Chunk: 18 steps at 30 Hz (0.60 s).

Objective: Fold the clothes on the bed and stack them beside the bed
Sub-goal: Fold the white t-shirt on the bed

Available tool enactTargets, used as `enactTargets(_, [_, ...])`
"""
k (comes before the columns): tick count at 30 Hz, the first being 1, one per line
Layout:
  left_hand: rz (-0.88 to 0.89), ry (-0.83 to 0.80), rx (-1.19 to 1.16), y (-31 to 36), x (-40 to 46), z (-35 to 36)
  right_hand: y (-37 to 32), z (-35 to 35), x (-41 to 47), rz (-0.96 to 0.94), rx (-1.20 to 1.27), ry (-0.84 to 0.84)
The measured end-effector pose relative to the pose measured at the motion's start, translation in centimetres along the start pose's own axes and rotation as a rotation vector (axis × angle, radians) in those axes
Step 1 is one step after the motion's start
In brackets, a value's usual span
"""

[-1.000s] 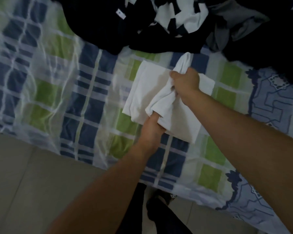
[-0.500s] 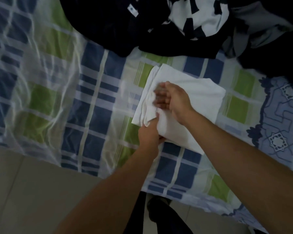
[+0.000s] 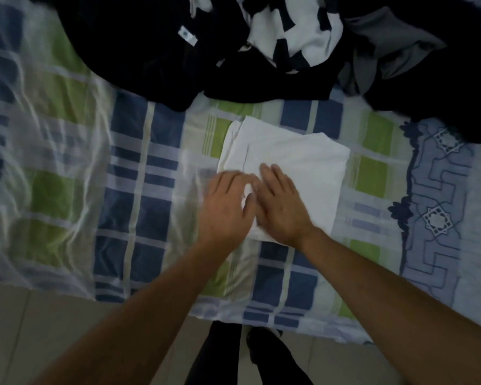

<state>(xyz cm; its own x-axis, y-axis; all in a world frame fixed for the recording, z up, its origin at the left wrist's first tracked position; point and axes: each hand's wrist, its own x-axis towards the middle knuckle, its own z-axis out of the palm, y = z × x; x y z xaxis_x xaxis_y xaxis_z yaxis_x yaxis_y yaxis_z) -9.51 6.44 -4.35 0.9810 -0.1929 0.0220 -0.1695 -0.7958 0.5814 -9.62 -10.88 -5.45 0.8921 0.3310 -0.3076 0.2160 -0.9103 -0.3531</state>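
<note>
Fingers: left hand and right hand straight, flat on the white cloth.
Done: cloth folded, still on bed.
Left: dark pile beyond fingertips unfolded; nothing stacked.

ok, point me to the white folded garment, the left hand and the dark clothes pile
white folded garment (image 3: pixel 297 151), head view, flat top layer.
left hand (image 3: pixel 225 204), head view, back of hand.
dark clothes pile (image 3: pixel 156 56), head view, black fabric near the tag.
</note>
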Motion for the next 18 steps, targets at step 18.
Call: enactTargets(18, [-0.397, -0.044, -0.139, -3.1, 2.1, 1.3, 10.6, -2.9, -4.3, 0.781, 0.355, 0.426])
